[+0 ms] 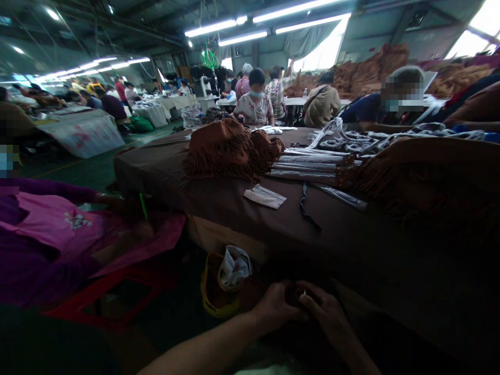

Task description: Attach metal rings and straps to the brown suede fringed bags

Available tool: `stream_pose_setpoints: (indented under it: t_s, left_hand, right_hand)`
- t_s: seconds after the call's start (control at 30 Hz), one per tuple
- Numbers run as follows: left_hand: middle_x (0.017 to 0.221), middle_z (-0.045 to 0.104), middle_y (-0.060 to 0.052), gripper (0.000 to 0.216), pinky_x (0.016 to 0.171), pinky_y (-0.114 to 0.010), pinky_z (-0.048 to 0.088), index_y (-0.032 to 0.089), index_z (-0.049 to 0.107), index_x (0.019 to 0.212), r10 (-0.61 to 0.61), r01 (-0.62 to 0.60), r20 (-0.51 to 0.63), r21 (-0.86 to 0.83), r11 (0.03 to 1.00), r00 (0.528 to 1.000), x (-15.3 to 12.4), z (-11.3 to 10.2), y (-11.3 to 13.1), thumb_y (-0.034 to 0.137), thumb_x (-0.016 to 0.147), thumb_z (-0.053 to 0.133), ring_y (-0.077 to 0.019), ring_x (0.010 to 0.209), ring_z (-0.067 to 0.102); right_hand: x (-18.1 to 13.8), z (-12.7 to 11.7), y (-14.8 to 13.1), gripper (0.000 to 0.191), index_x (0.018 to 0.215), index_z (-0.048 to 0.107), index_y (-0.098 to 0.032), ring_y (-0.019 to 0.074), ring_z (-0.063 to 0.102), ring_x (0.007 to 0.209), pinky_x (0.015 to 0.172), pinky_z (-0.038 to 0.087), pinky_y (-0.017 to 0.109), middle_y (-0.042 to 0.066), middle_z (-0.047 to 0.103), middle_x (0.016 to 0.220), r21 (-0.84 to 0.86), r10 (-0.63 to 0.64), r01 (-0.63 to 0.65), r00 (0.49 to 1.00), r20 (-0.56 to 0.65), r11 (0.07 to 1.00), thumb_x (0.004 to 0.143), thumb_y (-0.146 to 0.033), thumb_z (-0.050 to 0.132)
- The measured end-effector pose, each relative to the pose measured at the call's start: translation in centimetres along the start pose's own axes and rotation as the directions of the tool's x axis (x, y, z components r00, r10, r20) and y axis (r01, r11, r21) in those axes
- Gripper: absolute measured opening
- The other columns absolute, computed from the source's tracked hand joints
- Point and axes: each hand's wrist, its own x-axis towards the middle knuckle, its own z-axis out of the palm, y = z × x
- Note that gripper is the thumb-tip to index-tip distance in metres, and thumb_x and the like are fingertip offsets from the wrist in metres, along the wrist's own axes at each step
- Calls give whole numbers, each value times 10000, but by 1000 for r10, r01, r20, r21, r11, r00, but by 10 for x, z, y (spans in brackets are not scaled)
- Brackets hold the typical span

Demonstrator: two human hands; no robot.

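Low in the head view, my left hand (279,304) and my right hand (322,307) are close together in front of the table edge. Both are closed, fingers curled around a dark brown piece of fabric (250,294) that hangs in deep shadow. A tiny pale spot shows at my right thumb tip; I cannot make out what it is. Beyond my hands, on the dark cloth-covered table (219,200), lie a folded white strip (265,196) and a thin black cord (308,211).
Fringed brown cloth (222,148) is heaped on the table, near bundled plastic-wrapped strips (304,165). More fringed cloth (441,161) lies at right. A yellow basket (209,299) with a white bag (235,268) stands below. A co-worker in purple (50,229) sits left.
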Motion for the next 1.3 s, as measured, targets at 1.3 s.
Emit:
stream_pose_setpoints:
  t_s: [1.3]
  left_hand:
    - [1010, 686, -74, 680, 773, -293, 481, 120, 623, 1123, 52, -52, 35, 1, 999, 998, 3, -2, 5, 285, 504, 850, -244, 938, 617]
  right_hand:
    - [-15, 16, -14, 455, 1165, 628, -192, 248, 555, 1185, 1040, 416, 390, 98, 635, 1235, -184, -64, 38, 988, -140, 982, 845, -466, 457]
